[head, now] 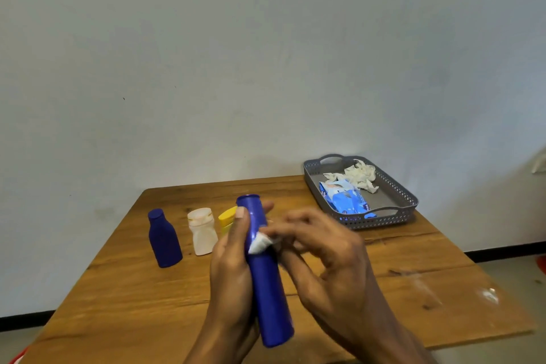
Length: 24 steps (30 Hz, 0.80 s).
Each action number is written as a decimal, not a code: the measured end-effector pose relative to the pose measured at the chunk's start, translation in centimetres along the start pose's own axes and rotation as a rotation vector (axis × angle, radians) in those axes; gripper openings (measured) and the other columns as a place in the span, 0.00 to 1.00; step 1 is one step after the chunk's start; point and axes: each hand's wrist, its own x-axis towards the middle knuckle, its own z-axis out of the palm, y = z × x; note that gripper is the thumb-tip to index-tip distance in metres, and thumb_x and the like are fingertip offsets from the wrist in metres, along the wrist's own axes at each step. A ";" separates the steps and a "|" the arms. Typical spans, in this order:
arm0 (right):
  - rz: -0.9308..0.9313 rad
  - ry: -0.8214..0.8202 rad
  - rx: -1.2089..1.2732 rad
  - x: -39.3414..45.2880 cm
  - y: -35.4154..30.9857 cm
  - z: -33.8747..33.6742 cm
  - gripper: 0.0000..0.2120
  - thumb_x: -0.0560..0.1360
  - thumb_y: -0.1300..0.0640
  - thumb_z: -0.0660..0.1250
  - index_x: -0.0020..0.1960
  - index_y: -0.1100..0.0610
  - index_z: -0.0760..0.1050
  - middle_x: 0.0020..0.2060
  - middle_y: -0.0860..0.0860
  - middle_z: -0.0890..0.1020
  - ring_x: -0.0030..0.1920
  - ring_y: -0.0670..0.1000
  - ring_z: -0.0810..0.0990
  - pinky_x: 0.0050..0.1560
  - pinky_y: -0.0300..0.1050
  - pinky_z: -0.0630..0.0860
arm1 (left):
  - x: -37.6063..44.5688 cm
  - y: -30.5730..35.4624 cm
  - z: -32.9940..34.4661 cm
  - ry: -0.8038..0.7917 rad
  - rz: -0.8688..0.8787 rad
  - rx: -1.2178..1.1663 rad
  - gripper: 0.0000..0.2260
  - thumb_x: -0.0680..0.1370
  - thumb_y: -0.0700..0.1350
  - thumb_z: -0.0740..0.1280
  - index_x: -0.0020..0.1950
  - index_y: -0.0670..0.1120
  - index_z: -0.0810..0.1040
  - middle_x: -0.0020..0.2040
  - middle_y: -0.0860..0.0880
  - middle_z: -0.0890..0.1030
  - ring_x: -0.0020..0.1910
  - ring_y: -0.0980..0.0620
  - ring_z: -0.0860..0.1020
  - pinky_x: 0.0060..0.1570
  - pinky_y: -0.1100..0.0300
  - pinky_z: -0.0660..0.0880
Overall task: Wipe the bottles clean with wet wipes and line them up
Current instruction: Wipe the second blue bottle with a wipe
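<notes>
Nearest you, your left hand (233, 263) grips the tall blue bottle (267, 272) above the desk (124, 298), its long axis running away from you and tilted slightly left. Your right hand (322, 248) pinches a wet wipe (260, 242) against the bottle's right side. Beyond the bottle to its left stand a dark blue bottle (164, 239), a white bottle (202, 230) and a yellow bottle (227, 219) in a row.

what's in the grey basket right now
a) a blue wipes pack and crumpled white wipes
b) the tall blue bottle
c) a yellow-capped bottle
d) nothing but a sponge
a: the grey basket holds a blue wipes pack and crumpled white wipes, while the tall blue bottle is in the hands.
</notes>
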 end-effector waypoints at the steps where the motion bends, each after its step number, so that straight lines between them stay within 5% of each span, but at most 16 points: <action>1: -0.011 -0.018 0.016 -0.8 -0.1 0.1 0.18 0.71 0.72 0.72 0.53 0.52 0.84 0.49 0.46 0.81 0.50 0.45 0.82 0.47 0.35 0.78 | 0.4 0.2 -0.2 0.038 -0.016 -0.056 0.18 0.73 0.59 0.64 0.51 0.47 0.83 0.43 0.43 0.82 0.38 0.48 0.79 0.42 0.51 0.75; 8: -0.043 -0.042 -0.058 -4.3 -1.4 -0.6 0.10 0.74 0.60 0.72 0.50 0.46 0.84 0.46 0.43 0.80 0.44 0.40 0.82 0.45 0.28 0.74 | 1.9 1.0 -1.1 0.176 0.074 -0.197 0.12 0.83 0.48 0.57 0.62 0.52 0.77 0.40 0.43 0.80 0.37 0.49 0.78 0.40 0.52 0.77; 14: -0.050 -0.029 -0.026 -1.0 0.1 -0.7 0.13 0.71 0.68 0.73 0.51 0.54 0.86 0.48 0.48 0.82 0.54 0.43 0.83 0.53 0.35 0.78 | 0.7 0.0 0.5 -0.016 -0.219 -0.332 0.23 0.75 0.57 0.69 0.65 0.48 0.74 0.43 0.44 0.78 0.36 0.49 0.77 0.38 0.55 0.76; 17: -0.007 -0.052 -0.010 0.0 0.2 -0.8 0.13 0.73 0.67 0.71 0.53 0.53 0.85 0.50 0.47 0.82 0.55 0.44 0.82 0.51 0.39 0.79 | 1.1 -0.6 0.6 0.092 -0.165 -0.302 0.16 0.76 0.52 0.68 0.62 0.49 0.75 0.42 0.44 0.78 0.34 0.49 0.78 0.36 0.55 0.76; 20: -0.088 -0.021 -0.033 -1.0 -0.2 -0.8 0.13 0.72 0.70 0.71 0.51 0.55 0.85 0.49 0.49 0.82 0.53 0.45 0.82 0.52 0.38 0.78 | 1.8 -0.1 0.5 0.124 -0.255 -0.447 0.27 0.75 0.55 0.70 0.68 0.43 0.70 0.50 0.41 0.77 0.41 0.46 0.80 0.36 0.53 0.79; 24: -0.163 0.064 -0.129 -3.4 -0.2 -1.2 0.09 0.76 0.65 0.69 0.50 0.57 0.86 0.48 0.53 0.83 0.48 0.49 0.82 0.48 0.40 0.78 | 1.8 0.3 0.8 0.225 -0.310 -0.468 0.16 0.79 0.54 0.64 0.51 0.40 0.72 0.36 0.42 0.81 0.35 0.42 0.85 0.42 0.48 0.80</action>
